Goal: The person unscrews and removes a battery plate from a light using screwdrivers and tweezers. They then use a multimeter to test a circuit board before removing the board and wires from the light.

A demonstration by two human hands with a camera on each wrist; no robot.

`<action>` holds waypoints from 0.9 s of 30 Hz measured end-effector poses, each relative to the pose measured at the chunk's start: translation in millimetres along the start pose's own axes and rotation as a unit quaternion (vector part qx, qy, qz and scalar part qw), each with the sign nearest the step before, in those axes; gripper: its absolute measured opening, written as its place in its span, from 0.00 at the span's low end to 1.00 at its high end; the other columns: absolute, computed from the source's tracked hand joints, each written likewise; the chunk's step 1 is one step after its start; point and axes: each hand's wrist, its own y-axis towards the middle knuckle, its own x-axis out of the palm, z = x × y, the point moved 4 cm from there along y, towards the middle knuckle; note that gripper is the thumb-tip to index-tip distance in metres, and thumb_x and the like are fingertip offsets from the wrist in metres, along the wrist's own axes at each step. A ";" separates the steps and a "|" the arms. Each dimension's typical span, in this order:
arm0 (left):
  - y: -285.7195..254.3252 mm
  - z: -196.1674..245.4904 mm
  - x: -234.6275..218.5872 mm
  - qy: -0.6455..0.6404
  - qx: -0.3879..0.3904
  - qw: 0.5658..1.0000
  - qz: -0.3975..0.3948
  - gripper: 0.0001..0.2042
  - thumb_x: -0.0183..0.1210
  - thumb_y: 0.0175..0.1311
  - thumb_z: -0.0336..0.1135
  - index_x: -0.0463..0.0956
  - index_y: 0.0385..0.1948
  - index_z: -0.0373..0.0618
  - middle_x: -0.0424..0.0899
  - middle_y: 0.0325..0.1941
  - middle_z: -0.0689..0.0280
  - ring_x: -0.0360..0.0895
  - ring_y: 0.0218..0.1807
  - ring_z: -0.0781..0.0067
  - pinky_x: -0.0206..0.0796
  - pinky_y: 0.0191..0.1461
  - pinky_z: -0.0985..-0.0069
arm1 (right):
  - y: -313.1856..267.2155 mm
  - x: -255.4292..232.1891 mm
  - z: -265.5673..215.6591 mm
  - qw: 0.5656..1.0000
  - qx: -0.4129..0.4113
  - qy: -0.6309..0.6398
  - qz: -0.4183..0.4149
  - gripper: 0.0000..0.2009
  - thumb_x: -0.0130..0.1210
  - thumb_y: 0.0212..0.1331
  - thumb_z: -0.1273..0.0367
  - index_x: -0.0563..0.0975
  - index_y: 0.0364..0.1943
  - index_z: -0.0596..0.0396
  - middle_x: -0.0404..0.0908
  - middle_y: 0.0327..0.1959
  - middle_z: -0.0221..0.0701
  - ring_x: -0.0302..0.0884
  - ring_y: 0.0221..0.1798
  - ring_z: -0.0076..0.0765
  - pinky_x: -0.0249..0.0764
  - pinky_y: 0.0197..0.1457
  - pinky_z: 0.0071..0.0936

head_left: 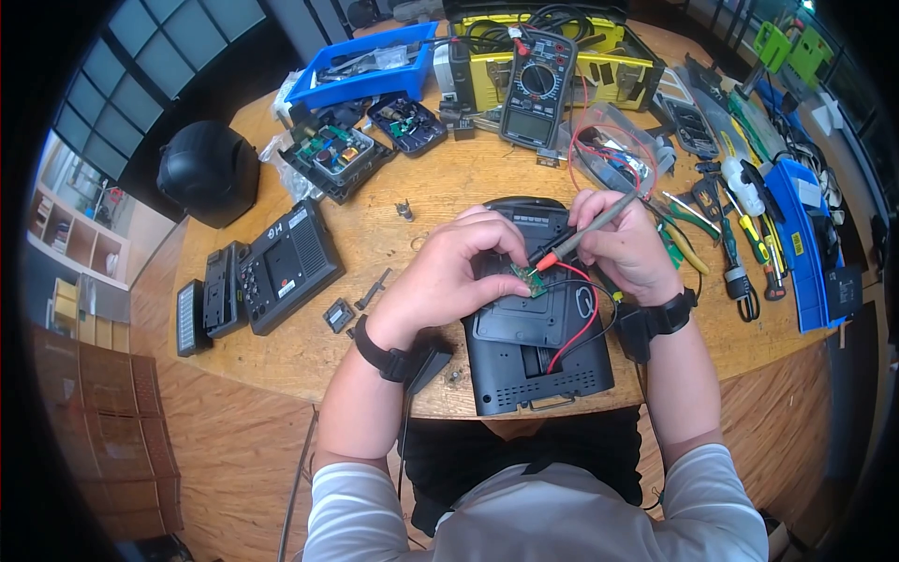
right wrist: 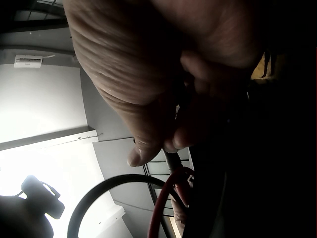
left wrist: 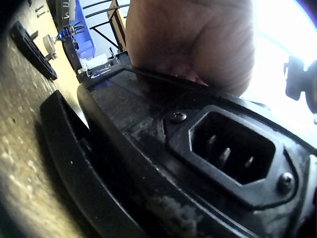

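My left hand (head_left: 464,260) pinches a small green circuit board (head_left: 536,284) between thumb and fingers, over a black device casing (head_left: 496,365). In my right hand (head_left: 626,245) is a multimeter probe (head_left: 573,242) with a grey-green handle and a red front end, its tip at the board. A second, dark probe lies close alongside it, partly hidden by the fingers. Red and black wires (head_left: 588,328) loop between the board and an opening in the casing. The left wrist view shows the left hand (left wrist: 190,44) beyond a power inlet socket (left wrist: 233,153). In the right wrist view, fingers (right wrist: 143,148) grip the probe.
A multimeter (head_left: 538,89) stands against a yellow toolbox (head_left: 599,80) at the back. Opened electronics (head_left: 337,155) and a black unit (head_left: 298,262) lie to the left. Screwdrivers, pliers (head_left: 691,248) and a blue tray (head_left: 801,244) are on the right.
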 end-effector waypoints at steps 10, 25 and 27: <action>0.4 0.9 0.0 0.004 0.002 1.000 -0.001 0.13 0.78 0.49 0.29 0.82 0.34 0.45 0.86 0.39 0.67 0.80 0.48 0.66 0.69 0.58 0.68 | -0.6 -2.4 -1.2 1.000 -0.005 0.020 0.009 0.10 0.70 0.55 0.80 0.79 0.36 0.56 0.79 0.37 0.27 0.76 0.32 0.21 0.70 0.33 0.19; -0.1 -0.1 0.4 -0.004 0.004 1.000 0.015 0.13 0.77 0.48 0.27 0.82 0.34 0.44 0.84 0.37 0.66 0.80 0.46 0.63 0.71 0.54 0.68 | -0.9 1.5 -1.6 1.000 -0.021 0.002 -0.006 0.11 0.68 0.55 0.83 0.79 0.37 0.57 0.79 0.41 0.29 0.80 0.40 0.23 0.77 0.40 0.19; -0.6 -0.7 0.0 -0.007 -0.006 1.000 0.009 0.13 0.78 0.48 0.28 0.82 0.34 0.44 0.85 0.38 0.66 0.79 0.48 0.65 0.70 0.56 0.68 | -0.9 1.5 -1.6 1.000 -0.021 0.005 -0.007 0.11 0.68 0.55 0.83 0.78 0.37 0.57 0.79 0.40 0.29 0.81 0.39 0.22 0.77 0.39 0.19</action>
